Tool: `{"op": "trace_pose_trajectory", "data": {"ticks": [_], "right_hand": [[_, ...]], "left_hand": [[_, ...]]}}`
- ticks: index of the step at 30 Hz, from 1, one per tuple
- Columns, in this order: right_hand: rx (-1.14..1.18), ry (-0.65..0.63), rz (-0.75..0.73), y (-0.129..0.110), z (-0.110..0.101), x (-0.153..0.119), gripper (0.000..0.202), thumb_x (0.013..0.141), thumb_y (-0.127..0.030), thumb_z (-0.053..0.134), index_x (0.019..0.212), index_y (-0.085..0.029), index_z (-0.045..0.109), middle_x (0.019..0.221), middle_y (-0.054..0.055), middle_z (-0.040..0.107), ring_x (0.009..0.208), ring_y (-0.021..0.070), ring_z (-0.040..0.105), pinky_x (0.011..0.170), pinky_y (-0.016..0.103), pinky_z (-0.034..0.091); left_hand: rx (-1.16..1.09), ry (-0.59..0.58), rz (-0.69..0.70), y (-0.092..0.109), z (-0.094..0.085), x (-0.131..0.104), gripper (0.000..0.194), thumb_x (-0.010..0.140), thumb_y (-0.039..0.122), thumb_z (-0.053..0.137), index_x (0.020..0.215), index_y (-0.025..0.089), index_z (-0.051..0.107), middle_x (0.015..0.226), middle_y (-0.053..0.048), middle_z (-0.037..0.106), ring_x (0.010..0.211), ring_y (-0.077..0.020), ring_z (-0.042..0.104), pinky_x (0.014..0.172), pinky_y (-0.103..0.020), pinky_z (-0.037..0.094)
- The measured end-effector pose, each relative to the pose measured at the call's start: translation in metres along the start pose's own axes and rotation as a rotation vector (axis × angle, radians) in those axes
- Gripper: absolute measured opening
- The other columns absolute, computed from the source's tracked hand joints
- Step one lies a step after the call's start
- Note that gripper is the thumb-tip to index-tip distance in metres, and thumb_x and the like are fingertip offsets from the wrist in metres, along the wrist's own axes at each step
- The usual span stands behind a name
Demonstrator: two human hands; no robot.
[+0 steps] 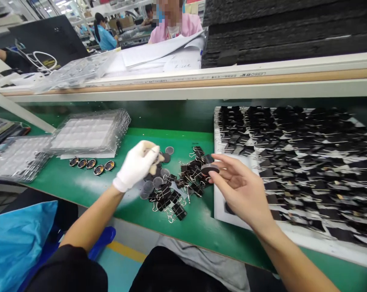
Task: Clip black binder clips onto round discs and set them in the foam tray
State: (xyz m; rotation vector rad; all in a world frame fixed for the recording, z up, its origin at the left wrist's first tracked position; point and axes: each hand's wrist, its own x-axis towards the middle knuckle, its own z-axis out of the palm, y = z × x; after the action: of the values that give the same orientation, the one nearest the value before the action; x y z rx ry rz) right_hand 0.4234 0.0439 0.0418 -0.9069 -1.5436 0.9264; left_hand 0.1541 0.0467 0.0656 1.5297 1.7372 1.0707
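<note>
My right hand [242, 188], bare, pinches a dark round disc [210, 168] by its edge, above the right side of a pile of black binder clips [193, 174]. In a white glove with bare fingertips, my left hand [140, 162] has its fingers curled together over several loose discs. What those fingers hold, if anything, is too small to make out. Clear round discs [149, 187] and dark ones [166, 157] lie around and under the left hand. More binder clips [168, 198] are heaped between my hands, nearer the table's front edge.
A white tray [218, 202] full of clipped black pieces occupies the right side. Several round dark pieces with shiny rims [91, 164] lie at left, before stacked clear plastic trays [89, 129]. A shelf rail [183, 91] crosses behind. A person in pink [189, 25] sits beyond.
</note>
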Motion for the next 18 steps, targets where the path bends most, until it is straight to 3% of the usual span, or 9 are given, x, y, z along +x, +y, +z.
{"op": "trace_pose_trajectory", "data": {"ticks": [3, 5, 8, 11, 13, 15, 18], "right_hand": [[-0.179, 0.146, -0.375, 0.006, 0.002, -0.006, 0.032, 0.087, -0.009, 0.072, 0.112, -0.028, 0.072, 0.109, 0.004, 0.079, 0.101, 0.0215, 0.076, 0.090, 0.041, 0.063], [-0.325, 0.158, -0.610, 0.013, -0.001, -0.006, 0.042, 0.086, -0.002, 0.069, 0.118, -0.030, 0.071, 0.118, 0.005, 0.077, 0.111, 0.0245, 0.073, 0.093, 0.046, 0.062], [-0.536, 0.131, -0.779, 0.023, -0.008, -0.002, 0.051, 0.088, 0.001, 0.062, 0.132, -0.025, 0.065, 0.127, 0.008, 0.074, 0.125, 0.0262, 0.067, 0.097, 0.048, 0.059], [-0.738, 0.097, -0.797, 0.024, -0.013, 0.002, 0.046, 0.088, -0.001, 0.062, 0.130, -0.021, 0.065, 0.127, 0.009, 0.074, 0.129, 0.0283, 0.064, 0.100, 0.049, 0.055], [-0.801, 0.072, -0.737, 0.022, -0.013, 0.002, 0.042, 0.088, -0.004, 0.065, 0.126, -0.023, 0.067, 0.127, 0.008, 0.074, 0.130, 0.0298, 0.062, 0.102, 0.052, 0.052], [-0.733, 0.073, -0.645, 0.019, -0.010, 0.002, 0.037, 0.087, -0.006, 0.066, 0.119, -0.025, 0.069, 0.132, 0.009, 0.070, 0.130, 0.0299, 0.060, 0.104, 0.053, 0.050], [-0.381, 0.160, -0.424, 0.017, -0.003, 0.001, 0.037, 0.086, -0.014, 0.071, 0.120, -0.027, 0.066, 0.132, 0.012, 0.064, 0.123, 0.0268, 0.062, 0.092, 0.045, 0.059]], "left_hand": [[-0.422, -0.414, -0.031, 0.031, 0.046, 0.005, 0.042, 0.092, 0.055, 0.062, 0.115, 0.020, 0.056, 0.090, -0.003, 0.068, 0.058, -0.0083, 0.055, 0.057, -0.025, 0.044], [-0.652, -0.618, -0.058, 0.041, 0.071, 0.006, 0.050, 0.091, 0.056, 0.064, 0.125, 0.021, 0.057, 0.093, -0.004, 0.064, 0.070, -0.0107, 0.058, 0.062, -0.025, 0.046], [-0.775, -0.700, -0.054, 0.048, 0.088, 0.008, 0.060, 0.095, 0.065, 0.052, 0.134, 0.020, 0.057, 0.091, -0.005, 0.062, 0.075, -0.0129, 0.059, 0.066, -0.027, 0.048], [-0.633, -0.657, 0.031, 0.051, 0.086, 0.011, 0.064, 0.098, 0.065, 0.046, 0.141, 0.019, 0.053, 0.093, -0.007, 0.065, 0.075, -0.0139, 0.059, 0.070, -0.029, 0.051], [-0.505, -0.646, 0.077, 0.053, 0.081, 0.015, 0.060, 0.099, 0.056, 0.051, 0.146, 0.019, 0.048, 0.102, -0.008, 0.067, 0.079, -0.0148, 0.061, 0.073, -0.030, 0.054], [-0.409, -0.652, 0.101, 0.054, 0.077, 0.017, 0.055, 0.099, 0.044, 0.056, 0.148, 0.021, 0.046, 0.113, -0.008, 0.067, 0.085, -0.0154, 0.064, 0.077, -0.029, 0.056], [-0.241, -0.676, 0.173, 0.054, 0.073, 0.017, 0.046, 0.101, 0.034, 0.049, 0.146, 0.024, 0.048, 0.120, -0.006, 0.068, 0.090, -0.0159, 0.069, 0.084, -0.030, 0.058]]}}
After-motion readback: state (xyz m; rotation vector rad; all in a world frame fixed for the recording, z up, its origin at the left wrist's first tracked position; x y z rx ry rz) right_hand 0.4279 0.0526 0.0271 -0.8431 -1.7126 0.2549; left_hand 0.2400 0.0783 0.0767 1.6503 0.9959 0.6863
